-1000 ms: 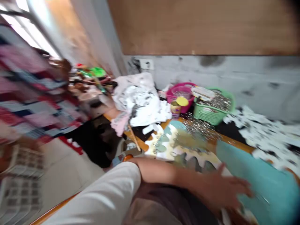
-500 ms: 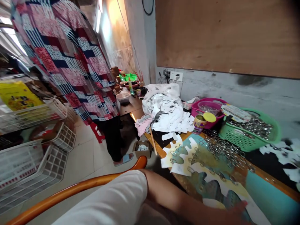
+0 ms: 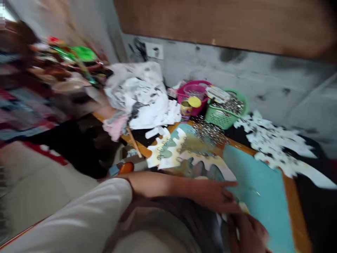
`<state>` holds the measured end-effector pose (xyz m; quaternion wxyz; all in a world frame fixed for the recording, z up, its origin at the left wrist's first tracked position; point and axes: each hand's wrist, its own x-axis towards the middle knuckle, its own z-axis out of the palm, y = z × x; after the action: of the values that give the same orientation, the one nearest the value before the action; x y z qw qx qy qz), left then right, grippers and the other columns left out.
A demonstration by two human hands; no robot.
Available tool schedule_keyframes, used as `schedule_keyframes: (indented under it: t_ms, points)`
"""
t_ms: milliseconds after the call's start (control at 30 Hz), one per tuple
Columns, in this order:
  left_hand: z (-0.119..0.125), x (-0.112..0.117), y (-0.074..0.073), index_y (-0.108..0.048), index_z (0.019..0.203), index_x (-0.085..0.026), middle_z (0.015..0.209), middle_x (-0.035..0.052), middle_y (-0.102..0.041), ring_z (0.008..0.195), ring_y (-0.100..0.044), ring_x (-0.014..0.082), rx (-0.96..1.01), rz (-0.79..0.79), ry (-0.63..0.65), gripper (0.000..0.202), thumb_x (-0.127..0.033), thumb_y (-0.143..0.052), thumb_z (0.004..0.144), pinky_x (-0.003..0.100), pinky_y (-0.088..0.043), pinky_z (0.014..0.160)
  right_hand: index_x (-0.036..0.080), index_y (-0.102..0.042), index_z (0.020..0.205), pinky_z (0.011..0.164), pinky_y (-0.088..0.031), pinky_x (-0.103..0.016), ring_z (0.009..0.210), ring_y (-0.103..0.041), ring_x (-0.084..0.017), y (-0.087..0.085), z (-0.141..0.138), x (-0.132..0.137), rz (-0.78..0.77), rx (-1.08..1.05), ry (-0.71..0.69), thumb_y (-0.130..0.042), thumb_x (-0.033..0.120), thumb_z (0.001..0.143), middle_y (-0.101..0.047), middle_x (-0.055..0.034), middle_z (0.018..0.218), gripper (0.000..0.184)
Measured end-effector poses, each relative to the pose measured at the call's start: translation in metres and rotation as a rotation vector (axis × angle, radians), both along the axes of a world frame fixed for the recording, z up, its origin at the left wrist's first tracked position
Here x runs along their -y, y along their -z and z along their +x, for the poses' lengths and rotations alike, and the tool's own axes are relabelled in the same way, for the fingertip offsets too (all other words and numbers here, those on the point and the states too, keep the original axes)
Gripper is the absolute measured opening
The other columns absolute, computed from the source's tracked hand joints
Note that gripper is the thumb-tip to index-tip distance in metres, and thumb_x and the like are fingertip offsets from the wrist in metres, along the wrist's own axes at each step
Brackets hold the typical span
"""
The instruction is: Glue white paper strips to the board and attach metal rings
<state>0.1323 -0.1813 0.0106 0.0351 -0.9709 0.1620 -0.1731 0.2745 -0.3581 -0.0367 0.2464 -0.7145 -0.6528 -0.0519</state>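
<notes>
My left hand [image 3: 221, 198] reaches across the near side of the table, blurred by motion. Its index finger points out to the right while the other fingers bend down towards my right hand [image 3: 249, 230]. The two hands meet at the bottom, right fingers curled. A pale yellowish-white scrap [image 3: 243, 207] shows beside the fingertips; what the hands grip is mostly hidden. Just beyond lie white jagged-edged strips [image 3: 171, 154] with metal rings on them. A turquoise sheet [image 3: 260, 193] covers the tabletop by my hands, with a small ring [image 3: 256, 193] on it.
Loose metal rings [image 3: 207, 131] are heaped before a green basket [image 3: 222, 119] and a magenta basket [image 3: 193, 88]. A yellow-lidded can [image 3: 185, 111] stands alongside. White cut pieces pile up on a bag [image 3: 147, 102] and lie at right [image 3: 279, 140]. Another person [image 3: 21, 105] is at left.
My view has swung right and down, so the table has shifted left in the picture. My right hand has come into view beside my left hand.
</notes>
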Motion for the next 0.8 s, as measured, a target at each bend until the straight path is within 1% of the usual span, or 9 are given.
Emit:
schedule_keyframes:
  t_ms: [33, 67, 133, 200, 300, 400, 567, 700, 800]
  points:
    - [-0.002, 0.000, 0.002, -0.070, 0.111, -0.016, 0.093, 0.0072, -0.074, 0.094, -0.069, 0.0168, 0.011, -0.057, -0.014, 0.038, -0.010, -0.034, 0.100, 0.042, -0.024, 0.124, 0.024, -0.063, 0.109, 0.079, -0.045, -0.054, 0.091, -0.061, -0.034, 0.001, -0.001, 0.001, 0.015, 0.006, -0.013, -0.049, 0.031, 0.098, -0.069, -0.0123, 0.090, 0.019]
    - [-0.003, 0.000, 0.004, -0.070, 0.104, -0.014, 0.088, 0.0068, -0.073, 0.088, -0.069, 0.0164, 0.012, -0.100, -0.049, 0.035, -0.011, -0.035, 0.100, 0.041, -0.023, 0.125, 0.021, -0.061, 0.113, 0.080, -0.042, -0.053, 0.091, -0.059, -0.034, 0.000, -0.002, 0.001, 0.040, -0.003, -0.028, -0.046, 0.030, 0.098, -0.069, -0.0130, 0.091, 0.023]
    - [-0.006, -0.003, 0.008, -0.067, 0.097, -0.013, 0.086, 0.0062, -0.072, 0.087, -0.068, 0.0155, 0.009, -0.159, -0.076, 0.030, -0.008, -0.038, 0.099, 0.040, -0.023, 0.124, 0.020, -0.055, 0.123, 0.085, -0.038, -0.050, 0.095, -0.056, -0.031, -0.003, -0.005, 0.000, 0.010, -0.033, -0.011, -0.047, 0.024, 0.097, -0.070, -0.0122, 0.100, 0.027]
    - [-0.008, -0.005, 0.013, -0.065, 0.099, -0.013, 0.088, 0.0055, -0.072, 0.085, -0.067, 0.0144, -0.006, -0.213, -0.128, 0.027, -0.007, -0.038, 0.098, 0.040, -0.026, 0.123, 0.019, -0.051, 0.125, 0.088, -0.036, -0.048, 0.100, -0.055, -0.030, -0.009, -0.008, -0.003, -0.023, -0.074, -0.002, -0.046, 0.017, 0.096, -0.069, -0.0117, 0.110, 0.030]
    - [-0.011, -0.006, 0.016, -0.061, 0.101, -0.011, 0.098, 0.0082, -0.072, 0.094, -0.067, 0.0143, 0.007, -0.262, -0.127, 0.026, -0.005, -0.036, 0.098, 0.042, -0.029, 0.122, 0.018, -0.048, 0.128, 0.089, -0.033, -0.047, 0.100, -0.053, -0.028, -0.019, -0.012, -0.005, -0.060, -0.126, -0.016, -0.045, 0.013, 0.095, -0.068, -0.0108, 0.114, 0.034]
    - [-0.014, -0.006, 0.015, -0.058, 0.100, -0.012, 0.103, 0.0094, -0.071, 0.103, -0.066, 0.0150, -0.008, -0.304, -0.144, 0.024, -0.003, -0.036, 0.098, 0.044, -0.029, 0.122, 0.019, -0.047, 0.128, 0.089, -0.031, -0.047, 0.098, -0.052, -0.028, -0.025, -0.014, -0.006, -0.061, -0.127, -0.021, -0.044, 0.012, 0.095, -0.068, -0.0097, 0.113, 0.035]
    - [-0.015, -0.008, 0.011, -0.053, 0.105, -0.012, 0.108, 0.0115, -0.071, 0.114, -0.065, 0.0172, -0.063, -0.388, -0.178, 0.022, -0.002, -0.036, 0.095, 0.050, -0.026, 0.122, 0.017, -0.050, 0.124, 0.092, -0.029, -0.048, 0.097, -0.052, -0.027, -0.029, -0.019, -0.008, -0.064, -0.123, 0.000, -0.045, 0.012, 0.094, -0.070, -0.0094, 0.109, 0.031]
    - [-0.016, -0.009, 0.008, -0.050, 0.113, -0.010, 0.110, 0.0150, -0.070, 0.131, -0.055, 0.0224, -0.113, -0.390, -0.154, 0.029, 0.001, -0.039, 0.090, 0.055, -0.022, 0.122, 0.014, -0.052, 0.123, 0.091, -0.029, -0.046, 0.096, -0.053, -0.026, -0.031, -0.024, -0.009, -0.086, -0.128, 0.021, -0.044, 0.011, 0.094, -0.069, -0.0099, 0.106, 0.030]
    - [-0.016, -0.007, 0.003, -0.050, 0.113, -0.010, 0.106, 0.0138, -0.071, 0.129, -0.056, 0.0235, -0.104, -0.404, -0.159, 0.026, -0.002, -0.042, 0.089, 0.054, -0.021, 0.123, 0.012, -0.052, 0.123, 0.091, -0.029, -0.045, 0.096, -0.052, -0.026, -0.033, -0.025, -0.009, -0.103, -0.125, 0.023, -0.043, 0.010, 0.093, -0.068, -0.0104, 0.106, 0.032]
